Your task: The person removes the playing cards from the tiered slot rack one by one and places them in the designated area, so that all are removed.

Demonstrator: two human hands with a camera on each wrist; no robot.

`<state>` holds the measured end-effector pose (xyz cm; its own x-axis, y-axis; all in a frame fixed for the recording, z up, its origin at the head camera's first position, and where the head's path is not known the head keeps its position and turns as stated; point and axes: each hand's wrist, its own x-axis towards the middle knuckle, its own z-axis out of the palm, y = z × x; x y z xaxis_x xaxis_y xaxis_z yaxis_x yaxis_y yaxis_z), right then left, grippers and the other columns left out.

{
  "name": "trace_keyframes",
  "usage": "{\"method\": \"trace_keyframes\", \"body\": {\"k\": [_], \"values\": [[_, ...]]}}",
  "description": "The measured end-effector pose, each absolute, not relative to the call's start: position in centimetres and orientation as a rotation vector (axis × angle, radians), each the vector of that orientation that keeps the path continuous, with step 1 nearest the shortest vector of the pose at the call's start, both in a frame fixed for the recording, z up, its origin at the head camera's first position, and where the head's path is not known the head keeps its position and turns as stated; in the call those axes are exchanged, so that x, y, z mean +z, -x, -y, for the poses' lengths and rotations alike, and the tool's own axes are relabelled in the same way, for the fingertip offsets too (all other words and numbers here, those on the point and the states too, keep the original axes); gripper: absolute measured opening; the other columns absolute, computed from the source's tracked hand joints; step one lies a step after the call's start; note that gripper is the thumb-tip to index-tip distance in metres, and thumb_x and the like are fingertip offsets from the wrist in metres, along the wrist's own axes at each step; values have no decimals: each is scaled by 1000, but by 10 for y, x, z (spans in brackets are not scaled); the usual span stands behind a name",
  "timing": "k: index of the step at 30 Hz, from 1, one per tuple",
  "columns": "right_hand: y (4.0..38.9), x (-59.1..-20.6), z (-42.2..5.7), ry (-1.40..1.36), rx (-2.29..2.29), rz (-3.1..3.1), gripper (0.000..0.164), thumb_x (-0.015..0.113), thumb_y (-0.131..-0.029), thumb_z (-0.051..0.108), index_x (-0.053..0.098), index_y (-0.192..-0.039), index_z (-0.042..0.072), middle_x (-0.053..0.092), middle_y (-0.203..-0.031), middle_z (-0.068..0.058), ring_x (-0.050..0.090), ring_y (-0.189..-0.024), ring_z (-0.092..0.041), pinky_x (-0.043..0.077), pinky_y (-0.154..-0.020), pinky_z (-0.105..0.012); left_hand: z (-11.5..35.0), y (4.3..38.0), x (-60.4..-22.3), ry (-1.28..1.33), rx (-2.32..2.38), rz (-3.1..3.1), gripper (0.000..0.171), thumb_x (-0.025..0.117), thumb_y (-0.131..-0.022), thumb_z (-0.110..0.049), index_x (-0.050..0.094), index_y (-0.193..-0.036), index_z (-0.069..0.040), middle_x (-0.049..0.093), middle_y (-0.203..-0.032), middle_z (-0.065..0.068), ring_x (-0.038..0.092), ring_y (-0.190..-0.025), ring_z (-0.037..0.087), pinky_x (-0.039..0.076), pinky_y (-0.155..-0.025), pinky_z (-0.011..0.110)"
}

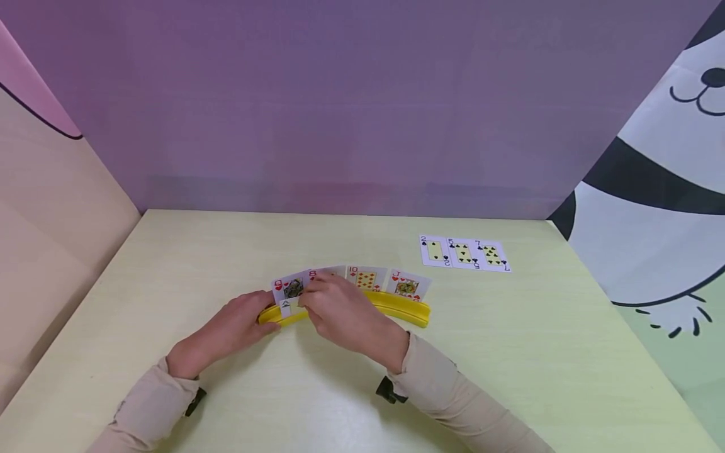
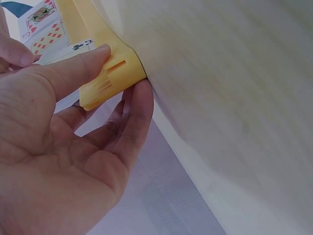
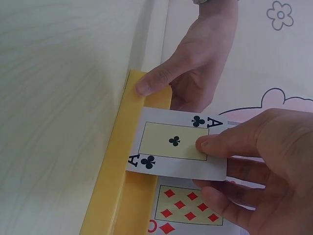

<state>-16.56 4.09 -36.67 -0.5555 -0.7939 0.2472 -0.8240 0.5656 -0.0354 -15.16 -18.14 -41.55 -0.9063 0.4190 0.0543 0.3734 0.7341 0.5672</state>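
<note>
A curved yellow card holder [image 1: 402,306] lies on the table with a fanned row of playing cards in it. My left hand [image 1: 240,318] grips its left end, thumb on the near side and fingers behind. The ace of clubs [image 3: 173,142] is pinched between the thumb and fingers of my right hand [image 1: 345,308], its lower edge at the holder's slot. Behind it stand a queen [image 1: 292,288], a red eight [image 1: 313,274] partly hidden by my right hand, the ten of diamonds [image 1: 365,278] and a jack [image 1: 406,286].
Three black-suit cards lie face up in an overlapping row at the back right: a two [image 1: 434,251], a five [image 1: 463,253] and a seven [image 1: 491,255]. A purple wall [image 1: 351,126] borders the pale table [image 1: 510,352] at the back, with patterned panels at both sides.
</note>
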Motion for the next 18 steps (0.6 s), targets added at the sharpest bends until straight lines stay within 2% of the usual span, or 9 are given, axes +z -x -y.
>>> {"method": "trace_keyframes", "body": {"k": [18], "values": [[161,-351,-53,-1376,484,2514,11,71,-91,7,75,-101,9,73,-101,2,58,-96,-15,49,-89,-26,182,151,-416,-646,893,-2855,43,78,-86,-10,61,-124,-4,67,-107,4,55,-86,18,47,-77,36]]}}
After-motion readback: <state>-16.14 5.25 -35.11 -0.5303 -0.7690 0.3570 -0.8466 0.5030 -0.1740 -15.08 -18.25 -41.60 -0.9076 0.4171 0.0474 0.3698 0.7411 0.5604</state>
